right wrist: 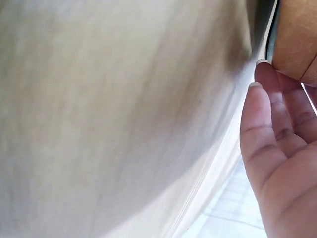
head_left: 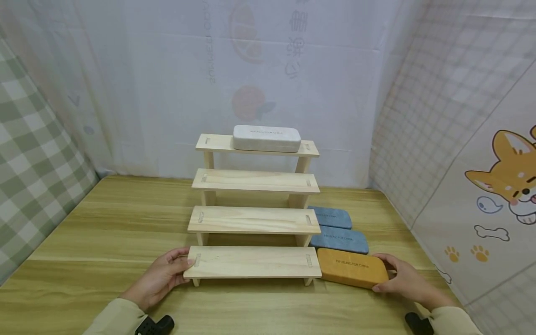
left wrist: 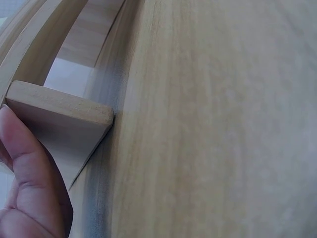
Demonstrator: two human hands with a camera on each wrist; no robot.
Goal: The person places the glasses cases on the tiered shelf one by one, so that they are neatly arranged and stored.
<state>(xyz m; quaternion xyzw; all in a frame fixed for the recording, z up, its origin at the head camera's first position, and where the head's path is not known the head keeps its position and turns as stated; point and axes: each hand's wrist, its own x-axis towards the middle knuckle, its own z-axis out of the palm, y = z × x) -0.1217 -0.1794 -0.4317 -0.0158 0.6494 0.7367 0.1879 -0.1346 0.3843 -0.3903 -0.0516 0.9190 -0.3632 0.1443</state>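
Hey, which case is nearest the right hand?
The orange case, its right end gripped by the right hand; the two blue cases lie behind it, the white case on the top shelf.

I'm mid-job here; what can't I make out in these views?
- Head: left ends of the rear blue case and front blue case, hidden by the stepped shelf.
- Head: lettering on the white case, too small to read.
- Right wrist: much of the orange case, cut off by the right edge.
- Left wrist: part of the left grip, cut off by the left edge.
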